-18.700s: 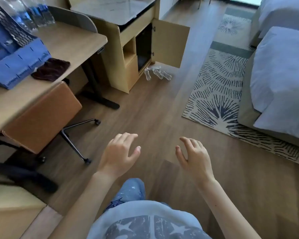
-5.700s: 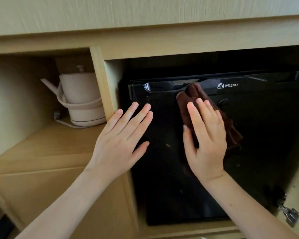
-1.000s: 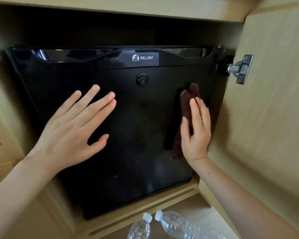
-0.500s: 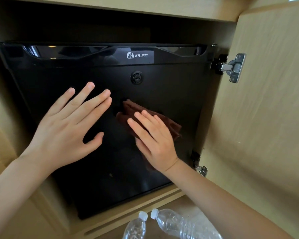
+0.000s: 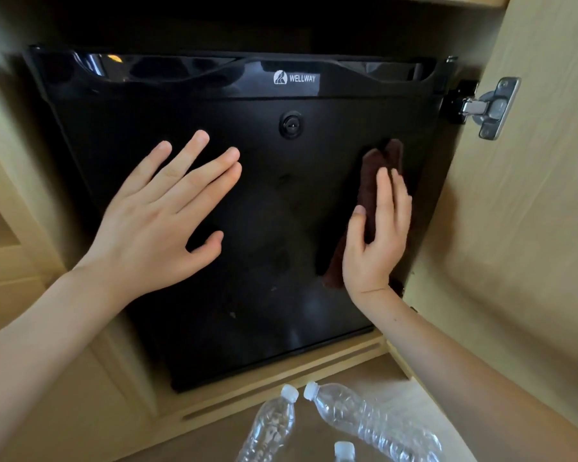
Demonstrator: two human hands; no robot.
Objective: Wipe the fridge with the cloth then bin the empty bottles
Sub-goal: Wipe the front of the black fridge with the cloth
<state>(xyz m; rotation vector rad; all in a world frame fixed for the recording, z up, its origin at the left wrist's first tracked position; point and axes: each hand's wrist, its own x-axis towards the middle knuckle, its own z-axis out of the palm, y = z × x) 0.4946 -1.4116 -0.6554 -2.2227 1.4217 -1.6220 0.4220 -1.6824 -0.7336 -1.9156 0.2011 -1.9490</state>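
A black mini fridge (image 5: 274,228) labelled WELLWAY sits inside a wooden cabinet, door closed. My left hand (image 5: 161,221) lies flat on the left part of the fridge door, fingers straight and spread. My right hand (image 5: 377,238) presses a dark brown cloth (image 5: 377,165) flat against the right side of the door, near its edge. The cloth shows above and left of my fingers. On the floor below lie clear empty plastic bottles with white caps: one bottle (image 5: 271,428), a second bottle (image 5: 371,425), and the cap of a third bottle (image 5: 344,450).
The open cabinet door (image 5: 531,211) stands close at the right, with a metal hinge (image 5: 488,108) at its top. The cabinet's wooden base ledge (image 5: 264,388) runs under the fridge. Wooden drawer fronts (image 5: 10,295) are at the left.
My right hand has slid the cloth from the middle of the fridge door back to its right edge. My left hand has stayed flat on the door.
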